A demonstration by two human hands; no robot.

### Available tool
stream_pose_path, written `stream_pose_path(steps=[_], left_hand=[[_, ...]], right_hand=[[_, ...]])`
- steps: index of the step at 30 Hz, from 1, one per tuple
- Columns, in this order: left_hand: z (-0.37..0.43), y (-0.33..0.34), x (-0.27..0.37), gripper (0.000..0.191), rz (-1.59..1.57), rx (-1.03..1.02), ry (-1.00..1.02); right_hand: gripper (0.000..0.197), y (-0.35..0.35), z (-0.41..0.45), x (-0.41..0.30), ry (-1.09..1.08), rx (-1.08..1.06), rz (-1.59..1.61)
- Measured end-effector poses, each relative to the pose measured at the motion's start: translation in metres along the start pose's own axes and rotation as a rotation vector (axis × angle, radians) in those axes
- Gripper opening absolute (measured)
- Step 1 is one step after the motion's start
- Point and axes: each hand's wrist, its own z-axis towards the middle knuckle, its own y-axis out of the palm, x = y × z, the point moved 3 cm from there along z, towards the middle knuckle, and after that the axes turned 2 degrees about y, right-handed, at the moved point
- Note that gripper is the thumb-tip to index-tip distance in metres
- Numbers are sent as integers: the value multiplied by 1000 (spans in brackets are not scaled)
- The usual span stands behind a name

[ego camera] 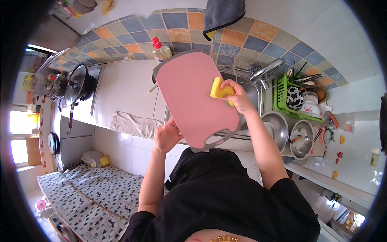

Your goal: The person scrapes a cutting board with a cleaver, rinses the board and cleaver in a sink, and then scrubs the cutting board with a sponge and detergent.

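A pink cutting board [190,87] with a grey rim and a grey handle slot is held tilted over the sink [257,96], hiding much of the basin. My left hand [168,135] supports the board at its lower left edge, some of its fingers out of sight behind it. In my right hand [237,95] is a yellow sponge [216,89] with a green scouring side, against the board's right part. Behind the board's upper left corner stands a clear pump bottle [161,53] with a red top.
A chrome faucet [267,71] rises behind the sink. To the right are a green dish rack [281,93] with bowls and chopsticks, and two steel bowls [302,133]. A beige cloth [136,124] lies on the counter's front edge; a lidded pan [77,86] sits far left.
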Motion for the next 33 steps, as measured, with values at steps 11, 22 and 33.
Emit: stream_pose_path(steps=[11,22,33], left_hand=[[32,-8,47,44,-107,240,42],[33,14,9,49,128,253,91],[21,6,-1,64,134,254,-9]], right_hand=[[31,17,22,-29,-155,-69,-531],[40,146,0,-24,-580,-87,-826],[27,58,57,-35,-516,359,-523]])
